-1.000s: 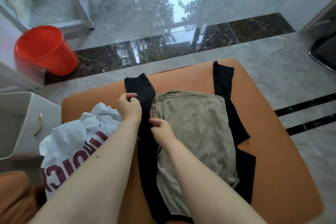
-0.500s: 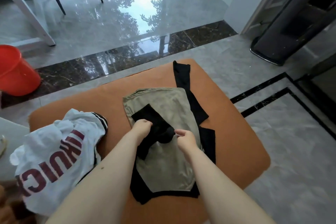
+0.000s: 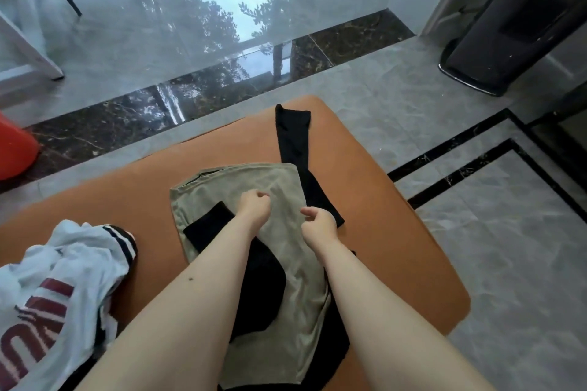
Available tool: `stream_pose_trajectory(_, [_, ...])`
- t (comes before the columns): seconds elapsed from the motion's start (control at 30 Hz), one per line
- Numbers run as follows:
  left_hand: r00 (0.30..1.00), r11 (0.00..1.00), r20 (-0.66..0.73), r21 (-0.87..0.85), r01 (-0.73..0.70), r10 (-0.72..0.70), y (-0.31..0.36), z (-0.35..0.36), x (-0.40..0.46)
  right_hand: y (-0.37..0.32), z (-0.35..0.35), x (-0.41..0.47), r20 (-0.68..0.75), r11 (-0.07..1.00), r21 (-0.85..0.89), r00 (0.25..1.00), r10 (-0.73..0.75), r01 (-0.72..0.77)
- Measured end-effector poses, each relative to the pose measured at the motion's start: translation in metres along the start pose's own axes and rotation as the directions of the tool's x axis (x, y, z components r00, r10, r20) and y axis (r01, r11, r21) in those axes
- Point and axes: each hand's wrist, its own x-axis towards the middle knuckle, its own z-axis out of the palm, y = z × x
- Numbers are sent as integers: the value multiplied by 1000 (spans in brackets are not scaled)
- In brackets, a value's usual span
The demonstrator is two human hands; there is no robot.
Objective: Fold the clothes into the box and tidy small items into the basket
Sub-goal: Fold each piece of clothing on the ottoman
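Ottoman: orange cushioned ottoman (image 3: 397, 232) fills the lower middle of the view and serves as the work surface; all places below are given relative to it.
Garment: black-and-olive top (image 3: 286, 279) lies flat on the ottoman's centre, olive panel uppermost, black fabric showing along its near and right edges.
Left sleeve: black sleeve (image 3: 254, 267) is folded across the olive panel, running diagonally from the panel's left edge toward the near side, partly under the left forearm.
Right sleeve: black sleeve (image 3: 293, 143) stretches out straight toward the ottoman's far edge, its cuff just short of that edge.
Left hand: left hand (image 3: 254, 208) sits over the olive panel near the ottoman's centre, fingers curled into a loose fist; whether it pinches any cloth cannot be told.
Right hand: right hand (image 3: 319, 222) is just beside the left one, at the olive panel's right edge where the outstretched sleeve begins, fingers curled narrow; a grip on fabric cannot be confirmed.
White shirt: crumpled white shirt (image 3: 63, 289) with dark red lettering and striped trim lies heaped on the ottoman's left side, apart from the top.
Bucket: red bucket (image 3: 16, 149) stands on the floor beyond the ottoman's left far corner, cut off by the frame.
Floor: glossy grey tile floor (image 3: 190, 25) with a dark marble strip lies beyond the ottoman's far edge.
Box and basket: not in view.
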Motion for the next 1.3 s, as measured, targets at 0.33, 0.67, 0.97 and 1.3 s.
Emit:
stream_pose_trajectory(0.33, [987,951,18,267,-157,158,84,93,97,10,-38,126,22,950,-301,997,-80,83])
stream_pose_trajectory(0.67, [988,916,-132,401,-20,80,85,131,138,21,-38,156,-83,984,-149,991,-106,93])
stream_pose_trajectory(0.97, [979,979,-59,-62,193,-197,119,145,94,31,-80,98,-275,987,88,956,-106,135])
stream_pose_trajectory(1.3, [987,868,-66,-470,-161,148,108,93,-29,48,-82,-10,-412,967,-20,879,-240,254])
